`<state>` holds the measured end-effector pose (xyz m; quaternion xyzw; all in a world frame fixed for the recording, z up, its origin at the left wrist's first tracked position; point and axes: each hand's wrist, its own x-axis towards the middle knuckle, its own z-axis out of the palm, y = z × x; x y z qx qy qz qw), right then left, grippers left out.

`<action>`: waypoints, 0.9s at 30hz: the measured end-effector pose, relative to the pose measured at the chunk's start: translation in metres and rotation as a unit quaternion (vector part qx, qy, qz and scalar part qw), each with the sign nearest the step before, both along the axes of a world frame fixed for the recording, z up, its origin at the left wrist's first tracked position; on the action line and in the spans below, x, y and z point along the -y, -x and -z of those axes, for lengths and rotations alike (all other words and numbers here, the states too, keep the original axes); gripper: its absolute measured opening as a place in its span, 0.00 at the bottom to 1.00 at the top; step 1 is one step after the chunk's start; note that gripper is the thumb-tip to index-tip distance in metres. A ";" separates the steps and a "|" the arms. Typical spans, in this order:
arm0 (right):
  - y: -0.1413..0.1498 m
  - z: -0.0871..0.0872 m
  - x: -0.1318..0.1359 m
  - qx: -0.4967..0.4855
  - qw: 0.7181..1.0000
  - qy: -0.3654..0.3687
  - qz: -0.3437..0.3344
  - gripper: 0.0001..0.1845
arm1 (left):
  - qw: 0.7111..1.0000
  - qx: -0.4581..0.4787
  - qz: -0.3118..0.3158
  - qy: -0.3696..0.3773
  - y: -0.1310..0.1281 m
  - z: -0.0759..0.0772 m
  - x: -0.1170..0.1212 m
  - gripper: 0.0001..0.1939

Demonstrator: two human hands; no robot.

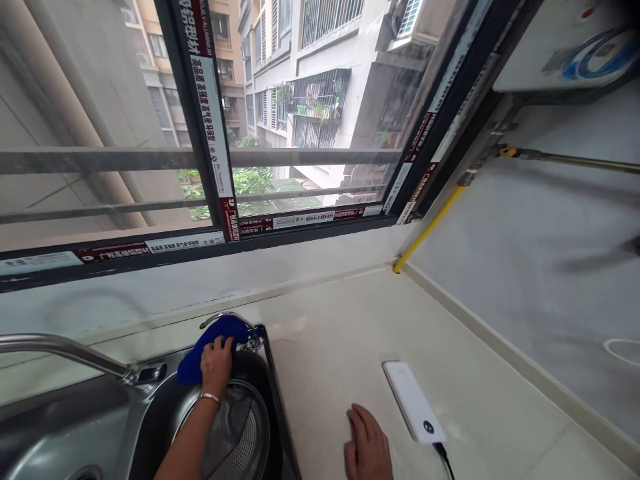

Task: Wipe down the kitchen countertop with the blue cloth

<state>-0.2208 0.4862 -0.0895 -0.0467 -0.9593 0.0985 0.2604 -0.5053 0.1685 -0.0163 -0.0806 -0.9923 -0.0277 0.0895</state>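
Observation:
My left hand [217, 365], with a bracelet at the wrist, grips a blue cloth [193, 368] at the back right corner of the sink. The cloth lies against a small curved tap [245, 321] and covers part of it. Below that arm, a round metal strainer basket [250, 413] sits in the right bowl of the steel sink [277, 393]. My right hand [369, 445] rests on the pale countertop [325, 347], holding nothing, its fingers loosely bent and the thumb a little apart. Just right of it lies a white power bank [410, 400].
A larger steel faucet [65, 350] reaches over the left bowl. From the power bank a black cable [443, 460] runs off the lower edge. Behind the counter is a dark-framed window [310, 223]. A yellow pipe [430, 227] climbs from the back right corner.

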 end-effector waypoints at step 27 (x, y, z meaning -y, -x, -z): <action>0.003 0.003 -0.001 0.035 0.998 0.036 0.022 0.24 | 0.925 0.161 -0.134 -0.318 -0.072 0.025 -0.102 0.23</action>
